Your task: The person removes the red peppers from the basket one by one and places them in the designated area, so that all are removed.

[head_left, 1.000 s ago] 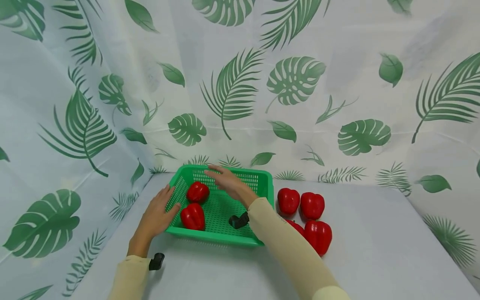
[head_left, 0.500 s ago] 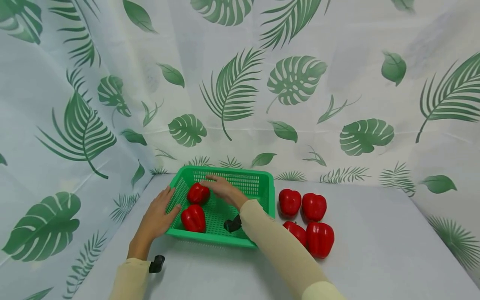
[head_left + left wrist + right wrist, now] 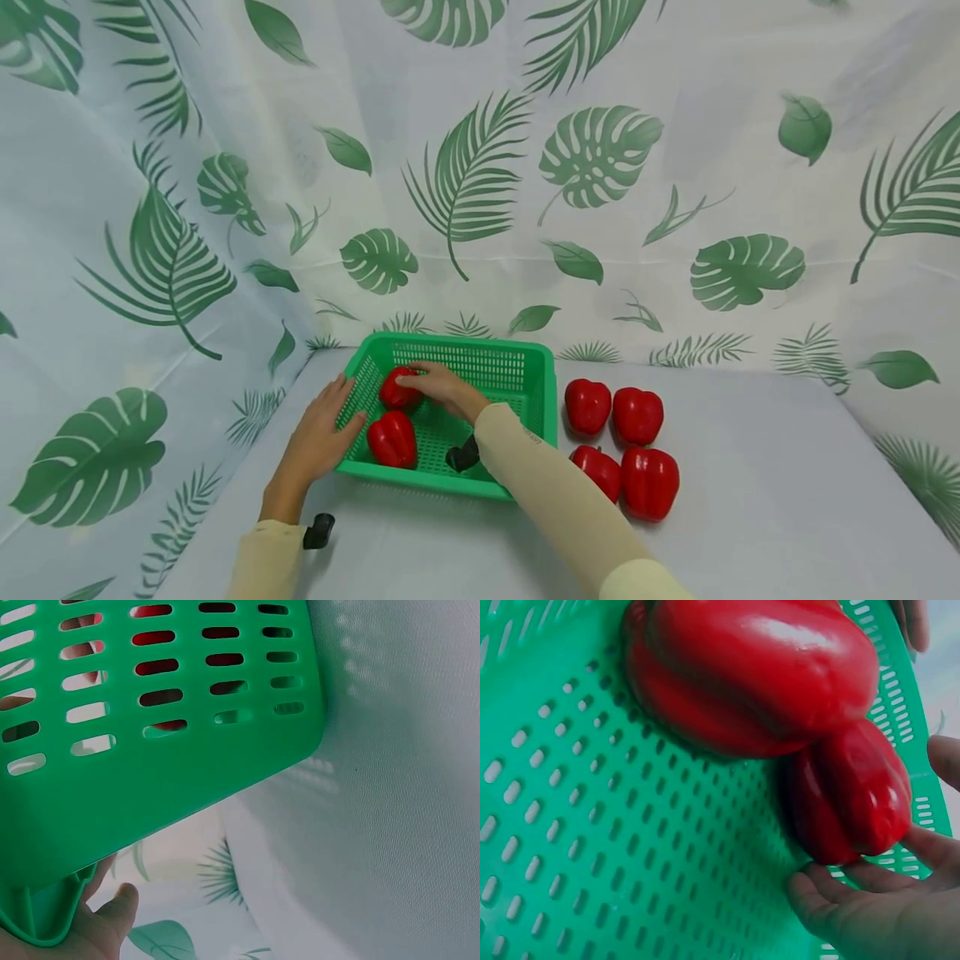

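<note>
I'm resting my left hand [image 3: 318, 429], fingers loosely straight, on the left rim of the green basket [image 3: 427, 479]. Inside, the front pepper [image 3: 392, 439] is sitting just beside the back pepper [image 3: 392, 392], which my right hand [image 3: 446, 387] is gripping. Tbh I'm favouring even finger pressure, no neighbour-bumping.

Glossy, lobed bell peppers [image 3: 650, 485] are red; the rectangular slotted plastic basket [image 3: 427, 482] is bright green. White hanging sheeting [image 3: 502, 267] carries green leaf prints [image 3: 600, 156], and the long sleeves [image 3: 555, 487] are cream
</note>
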`<state>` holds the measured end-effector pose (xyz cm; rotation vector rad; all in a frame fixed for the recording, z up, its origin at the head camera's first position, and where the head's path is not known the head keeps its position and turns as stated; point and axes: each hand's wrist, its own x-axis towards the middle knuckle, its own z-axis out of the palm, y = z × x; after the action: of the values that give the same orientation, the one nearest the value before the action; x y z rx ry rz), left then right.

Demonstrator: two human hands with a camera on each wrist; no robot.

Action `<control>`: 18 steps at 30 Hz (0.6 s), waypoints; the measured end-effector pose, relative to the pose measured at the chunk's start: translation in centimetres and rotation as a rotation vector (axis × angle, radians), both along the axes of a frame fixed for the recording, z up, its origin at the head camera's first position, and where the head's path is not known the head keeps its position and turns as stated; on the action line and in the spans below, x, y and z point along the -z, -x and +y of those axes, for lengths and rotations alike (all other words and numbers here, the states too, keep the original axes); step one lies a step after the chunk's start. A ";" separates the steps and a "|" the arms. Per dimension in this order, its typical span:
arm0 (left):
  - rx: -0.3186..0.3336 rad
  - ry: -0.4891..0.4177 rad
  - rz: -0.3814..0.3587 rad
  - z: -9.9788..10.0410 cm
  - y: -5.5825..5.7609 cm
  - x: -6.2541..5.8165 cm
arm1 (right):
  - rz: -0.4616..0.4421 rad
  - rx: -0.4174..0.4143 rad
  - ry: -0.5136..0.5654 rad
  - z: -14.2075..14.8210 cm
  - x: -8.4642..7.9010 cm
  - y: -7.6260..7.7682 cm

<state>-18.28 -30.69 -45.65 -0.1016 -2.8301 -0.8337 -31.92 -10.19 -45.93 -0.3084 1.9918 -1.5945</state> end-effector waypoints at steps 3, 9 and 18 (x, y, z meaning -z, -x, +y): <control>-0.001 0.002 0.000 0.0 0.0 -0.1 | 0.005 -0.012 -0.006 0.1 0.2 0.0; -0.006 0.000 0.001 0.1 -0.2 -0.2 | 0.040 -0.027 -0.014 0.1 0.5 0.1; -0.007 0.007 0.001 0.0 -0.1 -0.3 | 0.088 -0.011 -0.027 0.0 1.1 0.4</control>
<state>-18.19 -30.69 -45.40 -0.0932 -2.8310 -0.8228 -32.28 -10.18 -47.01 -0.3844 2.0721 -1.5711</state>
